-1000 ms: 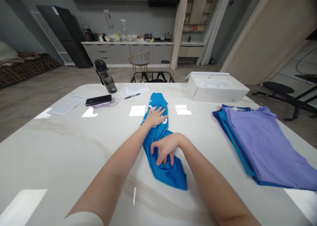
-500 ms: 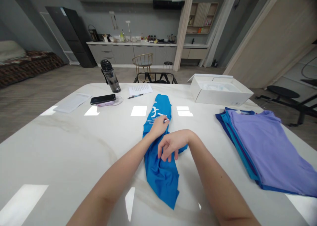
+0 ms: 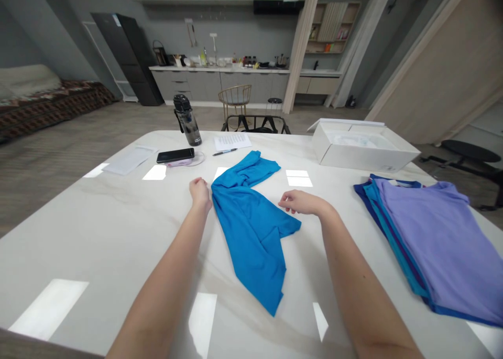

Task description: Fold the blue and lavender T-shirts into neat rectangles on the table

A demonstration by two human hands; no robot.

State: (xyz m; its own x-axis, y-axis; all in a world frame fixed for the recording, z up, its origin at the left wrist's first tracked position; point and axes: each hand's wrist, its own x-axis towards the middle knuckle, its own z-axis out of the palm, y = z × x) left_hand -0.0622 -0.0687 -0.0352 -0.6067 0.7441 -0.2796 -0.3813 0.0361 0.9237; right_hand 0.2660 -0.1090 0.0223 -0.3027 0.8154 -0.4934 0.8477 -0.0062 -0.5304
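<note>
A blue T-shirt (image 3: pixel 251 217) lies crumpled and partly twisted on the white marbled table, its plain side up. My left hand (image 3: pixel 201 193) is closed at the shirt's left edge, where the cloth gathers into folds toward my fingers. The fingertips there are hidden behind the hand. To the right of the shirt, my right hand (image 3: pixel 297 201) hovers just above the table with loosely bent fingers. Nothing shows in it, and it does not appear to touch the cloth.
Folded shirts (image 3: pixel 428 233) with a lilac one on top are stacked at the right. Behind them stands an open white box (image 3: pixel 357 154). Toward the back left are a water bottle (image 3: pixel 188 122), a phone (image 3: pixel 175 155), a pen (image 3: pixel 225 152) and papers (image 3: pixel 232 140).
My left hand has moved left from the shirt's middle, drawing its edge along; the white print is no longer visible. My right hand has lifted off to the right. The view has shifted slightly.
</note>
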